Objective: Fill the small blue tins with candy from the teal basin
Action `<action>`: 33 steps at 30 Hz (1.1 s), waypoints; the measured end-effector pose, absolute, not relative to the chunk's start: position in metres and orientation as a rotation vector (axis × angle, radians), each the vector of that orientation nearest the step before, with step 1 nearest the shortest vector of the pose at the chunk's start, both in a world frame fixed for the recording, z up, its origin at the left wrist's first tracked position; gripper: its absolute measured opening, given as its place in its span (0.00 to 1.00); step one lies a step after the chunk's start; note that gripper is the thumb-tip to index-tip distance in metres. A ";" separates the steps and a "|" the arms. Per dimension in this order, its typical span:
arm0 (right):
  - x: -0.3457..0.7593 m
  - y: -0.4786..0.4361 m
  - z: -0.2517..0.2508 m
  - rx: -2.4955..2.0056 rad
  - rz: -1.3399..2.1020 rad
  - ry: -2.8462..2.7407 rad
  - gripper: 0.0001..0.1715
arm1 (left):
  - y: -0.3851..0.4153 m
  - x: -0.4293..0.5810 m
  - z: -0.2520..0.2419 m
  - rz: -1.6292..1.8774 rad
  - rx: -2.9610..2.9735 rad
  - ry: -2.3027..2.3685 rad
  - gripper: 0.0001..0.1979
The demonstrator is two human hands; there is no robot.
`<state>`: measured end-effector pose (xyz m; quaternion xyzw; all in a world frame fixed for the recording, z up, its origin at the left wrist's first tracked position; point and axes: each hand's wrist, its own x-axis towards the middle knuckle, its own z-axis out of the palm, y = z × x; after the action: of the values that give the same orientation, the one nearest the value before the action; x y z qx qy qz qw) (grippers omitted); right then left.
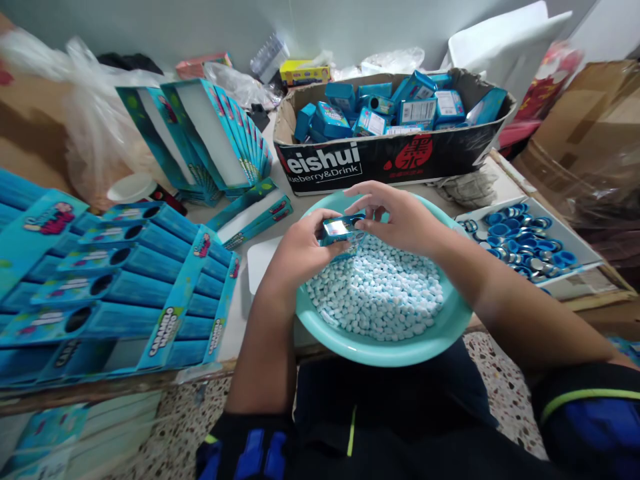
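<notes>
My left hand [296, 245] is closed around a small blue candy box [336, 229], gripping it between thumb and fingers. At the box's right end, the thumb and forefinger of my right hand [393, 208] pinch near a dark round opening, while its other fingers are raised and bent. Both hands are over the back part of a turquoise basin [385, 355]. Many small pale blue and white candies [380, 293] fill the basin below the box. Whether anything tiny sits between my right fingertips cannot be made out.
Behind the basin stands a black carton [415, 150] of blue candy boxes. To the right, a white tray [575, 272] holds blue and silver ring-like caps [537, 247]. Blue display cartons [125, 287] cover the left side, with folded ones [210, 133] behind. A grey cloth [467, 190] lies near the carton.
</notes>
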<state>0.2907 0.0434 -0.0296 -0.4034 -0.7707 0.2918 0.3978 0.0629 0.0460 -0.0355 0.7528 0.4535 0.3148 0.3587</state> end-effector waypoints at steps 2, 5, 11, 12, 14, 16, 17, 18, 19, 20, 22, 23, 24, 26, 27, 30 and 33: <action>0.292 0.044 -0.031 -0.998 0.717 -1.955 0.27 | 0.046 0.063 -0.035 0.831 1.921 1.164 0.23; 0.294 0.044 -0.029 -0.932 0.639 -1.995 0.26 | 0.046 0.063 -0.034 0.839 1.925 1.152 0.21; 0.291 0.035 -0.020 -0.831 0.604 -2.262 0.29 | 0.046 0.062 -0.035 0.867 1.941 1.101 0.22; 0.291 0.034 -0.019 -0.839 0.609 -2.288 0.31 | 0.046 0.062 -0.036 0.868 1.932 1.105 0.22; 0.292 0.035 -0.020 -0.885 0.619 -2.282 0.34 | 0.047 0.062 -0.038 0.881 1.913 1.118 0.22; 0.293 0.039 -0.025 -0.999 0.647 -2.169 0.33 | 0.049 0.063 -0.040 0.937 1.873 1.145 0.22; 0.294 0.042 -0.028 -1.091 0.673 -2.084 0.32 | 0.050 0.064 -0.040 0.982 1.841 1.162 0.21; 0.294 0.046 -0.032 -1.205 0.709 -1.999 0.31 | 0.052 0.064 -0.041 1.037 1.803 1.182 0.21; 0.294 0.049 -0.035 -1.335 0.754 -1.937 0.31 | 0.054 0.065 -0.042 1.100 1.759 1.202 0.21; 0.292 0.051 -0.039 -1.468 0.804 -1.916 0.31 | 0.055 0.065 -0.043 1.164 1.711 1.214 0.21; 0.286 0.050 -0.044 -1.687 0.896 -2.015 0.29 | 0.058 0.065 -0.045 1.279 1.616 1.219 0.21; 0.282 0.048 -0.045 -1.741 0.926 -2.130 0.28 | 0.059 0.065 -0.045 1.324 1.569 1.217 0.21; 0.278 0.045 -0.046 -1.744 0.938 -2.274 0.28 | 0.060 0.065 -0.045 1.358 1.526 1.216 0.23; 0.270 0.038 -0.046 -1.629 0.923 -2.552 0.33 | 0.059 0.064 -0.044 1.390 1.461 1.223 0.26; 0.268 0.034 -0.046 -1.551 0.927 -2.646 0.39 | 0.059 0.064 -0.044 1.393 1.446 1.228 0.28; 0.265 0.028 -0.049 -1.366 0.990 -2.715 0.51 | 0.057 0.064 -0.041 1.363 1.447 1.241 0.30; 0.264 0.028 -0.056 -1.186 1.086 -2.671 0.53 | 0.056 0.064 -0.038 1.305 1.457 1.260 0.29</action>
<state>0.2637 0.0276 -0.0561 -0.3804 -0.8567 0.3482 0.0118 0.0639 0.0561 -0.0384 0.5750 0.4971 0.5151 0.3962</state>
